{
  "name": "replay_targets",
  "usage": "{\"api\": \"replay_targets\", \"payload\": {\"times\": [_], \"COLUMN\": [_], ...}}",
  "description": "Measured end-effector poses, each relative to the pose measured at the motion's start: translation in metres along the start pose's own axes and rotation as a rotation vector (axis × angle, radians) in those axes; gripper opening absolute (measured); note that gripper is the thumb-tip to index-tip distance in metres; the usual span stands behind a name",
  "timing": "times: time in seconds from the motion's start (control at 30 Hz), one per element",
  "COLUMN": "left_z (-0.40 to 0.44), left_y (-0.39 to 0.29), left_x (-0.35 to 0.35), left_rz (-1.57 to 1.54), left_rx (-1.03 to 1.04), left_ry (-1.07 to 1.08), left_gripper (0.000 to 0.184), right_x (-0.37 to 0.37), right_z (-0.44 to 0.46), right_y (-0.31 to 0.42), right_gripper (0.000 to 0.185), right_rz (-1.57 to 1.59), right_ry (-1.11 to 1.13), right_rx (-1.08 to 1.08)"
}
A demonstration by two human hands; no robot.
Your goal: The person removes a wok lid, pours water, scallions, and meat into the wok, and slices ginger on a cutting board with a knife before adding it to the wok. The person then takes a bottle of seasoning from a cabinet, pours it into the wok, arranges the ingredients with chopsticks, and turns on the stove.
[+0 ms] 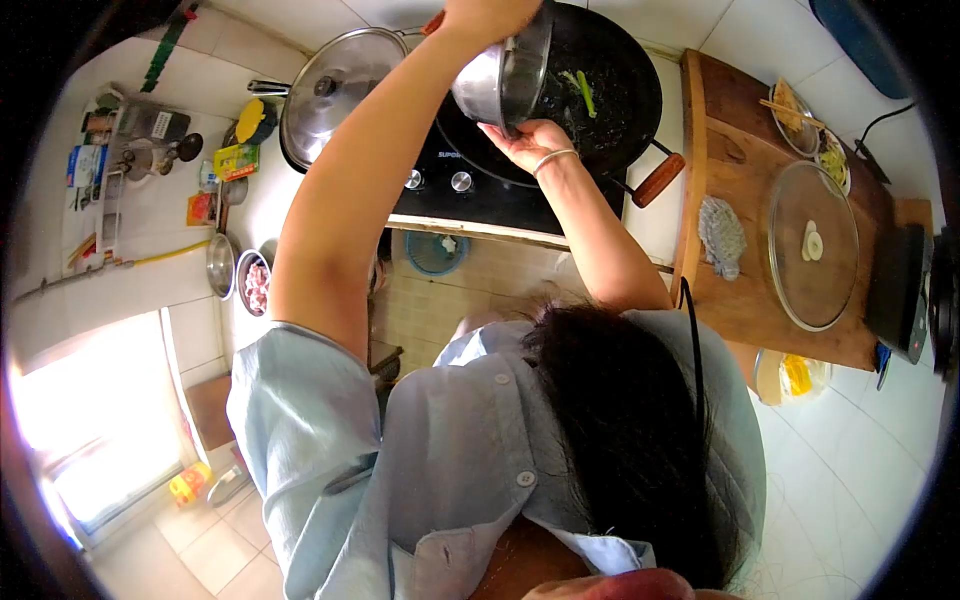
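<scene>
A metal bowl is tipped on its side over the left part of a black wok. My left hand, partly cut off by the top edge, is closed on the bowl's far side. From below, my right hand, with a bracelet at the wrist, holds the bowl's near edge, its fingers partly behind it. Inside the wok lies a green stalk among wet, shiny spots. The bowl's contents are hidden.
A lidded pan stands left of the wok on the black stove. At right, a wooden counter bears a glass lid, a crumpled plastic bag and plates of food. A bowl of meat is at left.
</scene>
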State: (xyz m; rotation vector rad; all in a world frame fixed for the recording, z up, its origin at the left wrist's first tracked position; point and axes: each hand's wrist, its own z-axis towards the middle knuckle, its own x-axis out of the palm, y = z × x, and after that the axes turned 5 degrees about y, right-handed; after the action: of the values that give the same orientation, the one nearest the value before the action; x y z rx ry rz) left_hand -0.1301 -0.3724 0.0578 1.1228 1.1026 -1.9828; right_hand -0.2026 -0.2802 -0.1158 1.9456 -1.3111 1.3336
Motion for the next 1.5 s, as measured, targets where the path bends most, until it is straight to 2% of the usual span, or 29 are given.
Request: {"api": "replay_targets", "payload": {"times": [0.03, 0.17, 0.27, 0.3, 0.33, 0.4, 0.47, 0.53, 0.57, 0.6, 0.63, 0.67, 0.7, 0.73, 0.8, 0.83, 0.87, 1.0, 1.07, 1.1, 1.13, 1.17, 1.27, 1.4, 1.5], "left_z": [-0.005, -0.020, -0.037, -0.040, -0.043, -0.055, -0.062, -0.066, -0.065, -0.065, -0.068, -0.072, -0.075, -0.074, -0.064, -0.071, -0.081, -0.136, -0.169, -0.187, -0.201, -0.221, -0.292, -0.410, -0.514], "left_y": [-0.018, -0.068, -0.105, -0.114, -0.122, -0.132, -0.131, -0.128, -0.123, -0.120, -0.113, -0.103, -0.093, -0.077, 0.016, 0.048, 0.071, 0.101, 0.096, 0.092, 0.108, 0.123, 0.139, 0.159, 0.175], "left_x": [-0.010, -0.017, -0.024, -0.024, -0.024, -0.022, -0.018, -0.022, -0.026, -0.044, -0.069, -0.081, -0.094, -0.098, -0.072, -0.061, -0.052, -0.038, -0.041, -0.048, -0.039, -0.032, -0.048, -0.093, -0.134], "left_rz": [-0.004, 0.193, 0.342, 0.393, 0.444, 0.496, 0.508, 0.481, 0.459, 0.552, 0.641, 0.568, 0.498, 0.263, -0.132, -0.317, -0.503, -0.957, -1.148, -1.250, -1.270, -1.312, -1.417, -1.415, -1.255], "left_rx": [-0.023, 0.109, 0.170, 0.187, 0.202, 0.305, 0.372, 0.404, 0.350, 0.351, 0.351, 0.255, 0.157, -0.032, -0.228, -0.280, -0.331, -0.572, -0.702, -0.767, -0.898, -0.920, -0.909, -0.812, -0.832], "left_ry": [0.074, 0.066, 0.089, 0.103, 0.117, 0.014, -0.068, -0.130, -0.138, -0.049, 0.041, 0.078, 0.106, 0.079, -0.049, -0.113, -0.179, -0.277, -0.344, -0.330, -0.410, -0.441, -0.567, -0.890, -1.120], "left_gripper": [0.029, 0.032, 0.036, 0.036, 0.037, 0.038, 0.038, 0.038, 0.035, 0.035, 0.035, 0.036, 0.037, 0.039, 0.050, 0.036, 0.023, 0.027, 0.026, 0.030, 0.037, 0.041, 0.043, 0.037, 0.035], "right_x": [-0.001, -0.005, 0.010, 0.018, 0.016, 0.023, 0.024, 0.022, 0.020, 0.020, 0.017, 0.020, 0.021, 0.025, 0.043, 0.035, 0.044, 0.046, 0.054, 0.066, 0.078, 0.079, 0.094, 0.101, 0.084], "right_z": [0.005, 0.026, 0.006, 0.002, 0.015, 0.015, 0.015, 0.023, 0.030, 0.034, 0.020, 0.018, 0.011, 0.000, -0.029, -0.022, -0.031, -0.027, -0.027, -0.034, -0.044, -0.040, -0.030, -0.023, -0.014], "right_y": [-0.001, -0.005, -0.011, -0.017, -0.019, -0.025, -0.027, -0.028, -0.027, -0.023, -0.015, -0.021, -0.020, -0.017, -0.021, -0.011, -0.012, 0.007, 0.004, -0.009, -0.027, -0.037, -0.101, -0.227, -0.332], "right_gripper": [0.033, 0.030, 0.029, 0.023, 0.022, 0.023, 0.025, 0.026, 0.027, 0.028, 0.027, 0.027, 0.029, 0.032, 0.036, 0.040, 0.044, 0.047, 0.047, 0.047, 0.047, 0.048, 0.050, 0.048, 0.050], "right_rz": [-0.005, 0.097, 0.226, 0.060, -0.015, 0.013, 0.290, 0.233, 0.037, -0.159, 0.214, -0.026, -0.114, -0.203, -0.292, -0.290, -0.291, -0.694, -0.811, -0.856, -0.900, -0.973, -1.149, -1.234, -1.239], "right_ry": [0.037, 0.203, 0.351, 0.261, 0.438, 0.683, 0.833, 0.789, 0.676, 0.561, 0.573, 0.269, 0.235, 0.201, 0.072, 0.139, 0.092, -0.007, 0.136, 0.124, 0.120, 0.183, 0.391, 0.598, 0.684], "right_rx": [0.013, 0.126, 0.200, 0.076, 0.051, 0.023, 0.261, 0.246, 0.107, -0.035, 0.210, -0.073, -0.085, -0.097, -0.185, -0.172, -0.232, -0.501, -0.588, -0.615, -0.632, -0.653, -0.629, -0.375, -0.138]}}
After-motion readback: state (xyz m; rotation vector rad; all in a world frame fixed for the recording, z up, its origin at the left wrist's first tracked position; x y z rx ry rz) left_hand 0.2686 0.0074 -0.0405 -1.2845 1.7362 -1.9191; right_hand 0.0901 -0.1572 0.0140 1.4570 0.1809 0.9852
